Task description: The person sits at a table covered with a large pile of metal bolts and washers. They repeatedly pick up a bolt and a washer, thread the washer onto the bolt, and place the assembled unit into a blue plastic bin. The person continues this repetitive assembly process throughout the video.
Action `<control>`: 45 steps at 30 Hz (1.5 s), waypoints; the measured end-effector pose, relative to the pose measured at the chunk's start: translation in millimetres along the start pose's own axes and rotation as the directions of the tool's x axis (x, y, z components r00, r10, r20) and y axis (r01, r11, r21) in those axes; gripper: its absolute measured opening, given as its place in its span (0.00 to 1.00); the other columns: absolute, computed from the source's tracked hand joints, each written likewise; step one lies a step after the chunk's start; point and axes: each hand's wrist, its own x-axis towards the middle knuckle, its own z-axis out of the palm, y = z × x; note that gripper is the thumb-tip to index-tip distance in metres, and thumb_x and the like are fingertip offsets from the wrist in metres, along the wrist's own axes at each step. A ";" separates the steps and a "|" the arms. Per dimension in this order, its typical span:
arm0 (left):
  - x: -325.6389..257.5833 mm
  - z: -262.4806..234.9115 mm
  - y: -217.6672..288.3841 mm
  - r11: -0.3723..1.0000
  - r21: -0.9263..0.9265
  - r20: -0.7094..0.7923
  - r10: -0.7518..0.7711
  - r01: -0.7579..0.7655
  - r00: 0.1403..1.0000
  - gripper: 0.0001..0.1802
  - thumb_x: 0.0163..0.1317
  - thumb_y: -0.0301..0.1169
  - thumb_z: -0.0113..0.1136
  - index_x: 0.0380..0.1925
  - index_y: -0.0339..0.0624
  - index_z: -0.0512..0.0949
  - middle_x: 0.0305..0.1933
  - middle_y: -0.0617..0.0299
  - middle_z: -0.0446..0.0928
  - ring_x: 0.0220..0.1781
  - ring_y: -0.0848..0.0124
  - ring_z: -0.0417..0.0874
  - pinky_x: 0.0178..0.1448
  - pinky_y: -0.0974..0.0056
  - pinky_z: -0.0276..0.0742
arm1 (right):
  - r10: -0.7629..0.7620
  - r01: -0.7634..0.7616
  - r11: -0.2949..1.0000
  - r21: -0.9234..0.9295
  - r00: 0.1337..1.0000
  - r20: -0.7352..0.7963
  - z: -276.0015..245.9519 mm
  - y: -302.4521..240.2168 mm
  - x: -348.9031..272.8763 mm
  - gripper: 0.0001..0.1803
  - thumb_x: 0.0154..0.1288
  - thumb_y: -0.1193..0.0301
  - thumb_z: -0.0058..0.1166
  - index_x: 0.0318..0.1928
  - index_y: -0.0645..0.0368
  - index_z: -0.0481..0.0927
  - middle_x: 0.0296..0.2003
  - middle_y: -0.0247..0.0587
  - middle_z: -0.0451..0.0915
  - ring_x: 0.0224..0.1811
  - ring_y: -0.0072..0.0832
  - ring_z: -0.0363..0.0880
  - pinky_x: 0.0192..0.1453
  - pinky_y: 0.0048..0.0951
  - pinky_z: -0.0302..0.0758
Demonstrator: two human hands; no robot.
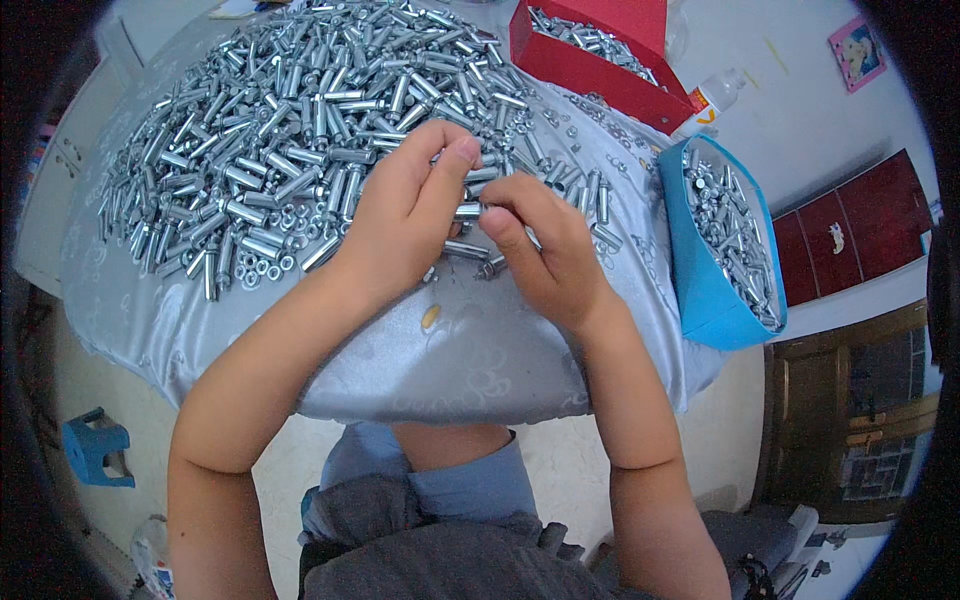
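Observation:
My left hand [408, 205] and my right hand [548, 238] meet over the near side of a big heap of shiny metal sleeve anchors [320, 110]. Between them lies one sleeve anchor [468, 211], held level. My left fingers curl around one end of it, partly hidden behind the hand. The thumb and index finger of my right hand pinch its other end. Just below the hands, a few more sleeve anchors [466, 250] rest on the silvery tablecloth [450, 375]. Loose nuts and washers [265, 266] lie at the heap's near edge, left of my left wrist.
A red box [600, 75] filled with metal pieces stands at the far right, beside a white bottle [712, 100]. Nearer on the right is a blue fabric bin [715, 310], full of anchors. A blue stool [97, 450] stands on the floor at left.

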 end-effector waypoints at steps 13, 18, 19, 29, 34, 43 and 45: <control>-6.8 -10.9 15.1 0.923 0.347 0.864 -0.384 0.169 0.326 0.14 0.59 0.37 0.51 0.35 0.35 0.71 0.22 0.67 0.68 0.23 0.80 0.68 0.27 0.72 0.65 | 0.564 -0.043 0.703 0.710 0.642 -0.520 -44.6 12.9 4.0 0.21 0.65 0.57 0.38 0.18 0.56 0.65 0.11 0.28 0.57 0.14 0.19 0.56 0.18 0.20 0.53; 3.4 -19.9 24.4 0.962 0.085 0.656 -0.251 0.261 0.712 0.22 0.62 0.46 0.40 0.29 0.37 0.72 0.18 0.66 0.68 0.18 0.78 0.68 0.24 0.73 0.67 | 0.698 0.029 0.506 0.862 0.573 -0.429 -52.6 25.9 2.5 0.20 0.64 0.57 0.38 0.20 0.56 0.64 0.11 0.26 0.53 0.14 0.19 0.53 0.18 0.21 0.52; 8.4 -21.0 14.4 0.688 -0.538 0.493 -0.212 0.487 0.844 0.28 0.63 0.51 0.33 0.37 0.35 0.70 0.20 0.65 0.70 0.18 0.77 0.67 0.22 0.74 0.65 | 0.702 0.038 0.496 0.867 0.570 -0.427 -54.1 27.7 1.9 0.20 0.64 0.57 0.38 0.20 0.56 0.64 0.11 0.26 0.53 0.14 0.19 0.53 0.19 0.21 0.52; 19.3 -24.6 1.9 0.610 -0.627 0.350 -0.335 0.484 0.875 0.34 0.59 0.59 0.32 0.39 0.34 0.67 0.21 0.65 0.71 0.18 0.78 0.67 0.21 0.73 0.64 | 0.700 -0.645 0.712 0.279 0.614 -0.366 -63.8 43.0 -1.3 0.16 0.56 0.61 0.50 0.22 0.61 0.72 0.14 0.30 0.66 0.17 0.21 0.61 0.22 0.22 0.59; 18.5 -23.1 2.0 0.798 -0.399 0.214 -0.398 0.452 0.892 0.27 0.60 0.54 0.37 0.35 0.37 0.68 0.20 0.65 0.70 0.17 0.79 0.67 0.22 0.75 0.62 | 0.711 -0.753 0.508 -0.417 0.641 -0.290 -52.3 42.7 -14.0 0.13 0.46 0.63 0.56 0.28 0.60 0.77 0.25 0.47 0.76 0.31 0.41 0.76 0.35 0.36 0.70; 32.2 -46.5 -27.8 0.964 0.228 -0.365 0.214 -0.136 0.906 0.12 0.59 0.33 0.48 0.38 0.36 0.71 0.31 0.62 0.73 0.37 0.77 0.70 0.43 0.74 0.64 | 0.682 -0.724 0.534 -0.436 0.674 -0.284 -52.9 48.9 -17.7 0.11 0.46 0.67 0.55 0.30 0.59 0.77 0.27 0.46 0.77 0.33 0.40 0.76 0.37 0.35 0.71; 45.5 -73.5 -34.9 0.924 0.375 -0.438 0.244 -0.071 0.866 0.12 0.58 0.30 0.48 0.40 0.36 0.73 0.33 0.59 0.74 0.34 0.74 0.72 0.41 0.71 0.67 | 0.681 -0.719 0.530 -0.449 0.677 -0.280 -54.0 47.8 -19.3 0.11 0.46 0.68 0.56 0.30 0.59 0.77 0.27 0.45 0.77 0.33 0.39 0.76 0.37 0.35 0.71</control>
